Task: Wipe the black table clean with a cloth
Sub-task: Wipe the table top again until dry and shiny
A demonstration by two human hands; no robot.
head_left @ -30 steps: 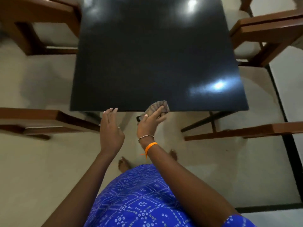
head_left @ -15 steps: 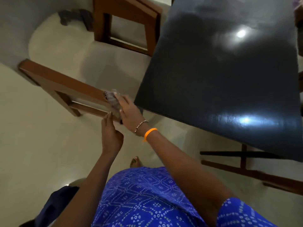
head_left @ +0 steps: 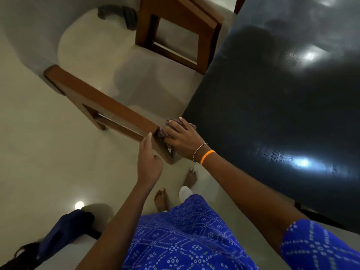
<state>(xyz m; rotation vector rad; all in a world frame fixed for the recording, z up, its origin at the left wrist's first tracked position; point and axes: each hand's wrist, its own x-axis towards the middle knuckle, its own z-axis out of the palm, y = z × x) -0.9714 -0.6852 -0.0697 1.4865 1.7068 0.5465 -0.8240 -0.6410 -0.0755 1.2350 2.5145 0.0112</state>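
The glossy black table [head_left: 282, 106] fills the right side of the head view, with light glints on its top. My right hand [head_left: 180, 139], with a bead bracelet and an orange band at the wrist, grips a crumpled patterned cloth [head_left: 171, 124] at the table's near left corner. The cloth is mostly hidden under my fingers. My left hand [head_left: 149, 162] is flat with fingers straight and together, held just left of the corner, beside the end of a wooden chair arm, holding nothing.
A brown wooden chair [head_left: 109, 110] stands close to the table's left corner, and another wooden chair [head_left: 175, 32] stands further back. A dark blue bag [head_left: 64, 232] lies on the pale floor at lower left. My bare feet [head_left: 161, 199] are below the hands.
My view has swung left and moved closer. The right hand slid the cloth from the middle of the near table edge to the left corner; the left hand stayed beside it.
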